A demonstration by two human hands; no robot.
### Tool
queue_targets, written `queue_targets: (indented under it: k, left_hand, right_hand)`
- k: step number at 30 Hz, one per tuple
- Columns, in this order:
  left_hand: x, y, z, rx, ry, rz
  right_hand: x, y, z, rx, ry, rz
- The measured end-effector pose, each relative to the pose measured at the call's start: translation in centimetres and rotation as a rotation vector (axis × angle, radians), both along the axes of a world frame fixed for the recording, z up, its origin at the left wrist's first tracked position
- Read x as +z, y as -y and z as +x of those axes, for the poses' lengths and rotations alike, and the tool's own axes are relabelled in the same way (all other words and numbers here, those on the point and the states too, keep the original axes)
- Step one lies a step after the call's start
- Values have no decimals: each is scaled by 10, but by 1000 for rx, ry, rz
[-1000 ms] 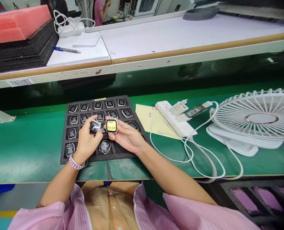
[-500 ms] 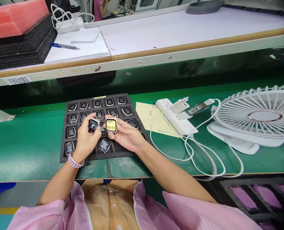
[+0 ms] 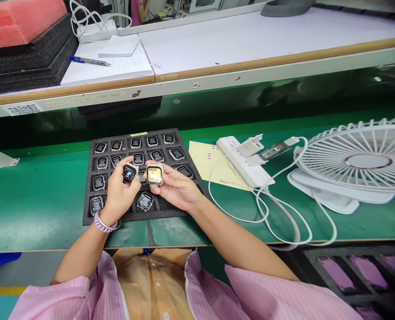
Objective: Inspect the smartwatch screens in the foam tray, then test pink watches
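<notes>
A black foam tray (image 3: 92, 212) with several small watch bodies in its cells lies on the green bench. Over the tray's middle, my left hand (image 3: 117, 195) is closed round one watch body with a dark screen (image 3: 129, 173). Beside it my right hand (image 3: 175, 189) grips a second watch body (image 3: 155, 174) whose screen glows yellow. The two watch bodies sit a few centimetres apart, faces up. One loose watch body (image 3: 145, 201) lies tilted in the tray's front row, just below my fingers.
To the right lie a yellow sheet (image 3: 206, 162), a white power strip (image 3: 242, 164) with plugs and looping white cables (image 3: 277, 222), and a white fan (image 3: 357, 162) lying flat. The raised shelf behind holds a notepad with a pen (image 3: 87, 61) and foam pads (image 3: 20, 49).
Both hands hold much as before. The yellow screen in my right hand showed a clock readout earlier and now looks plain.
</notes>
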State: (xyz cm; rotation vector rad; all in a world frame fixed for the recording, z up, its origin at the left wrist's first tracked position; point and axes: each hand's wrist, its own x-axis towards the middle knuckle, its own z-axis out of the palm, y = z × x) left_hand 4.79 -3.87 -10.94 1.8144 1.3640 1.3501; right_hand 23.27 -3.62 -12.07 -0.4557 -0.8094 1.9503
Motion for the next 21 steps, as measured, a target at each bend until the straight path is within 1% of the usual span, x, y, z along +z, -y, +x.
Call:
queue_targets:
  k: [2, 11, 15, 21]
  left_hand:
    - [-1, 0, 0, 1, 14, 2]
    - [-2, 0, 1, -12, 48, 10]
    - [0, 0, 1, -22, 67, -20]
    - [0, 1, 1, -12, 39, -1]
  right_hand:
    - [-1, 0, 0, 15, -14, 0]
    - [-2, 0, -1, 1, -17, -17]
    - [-2, 0, -1, -10, 9, -14]
    - [-4, 0, -1, 7, -24, -13]
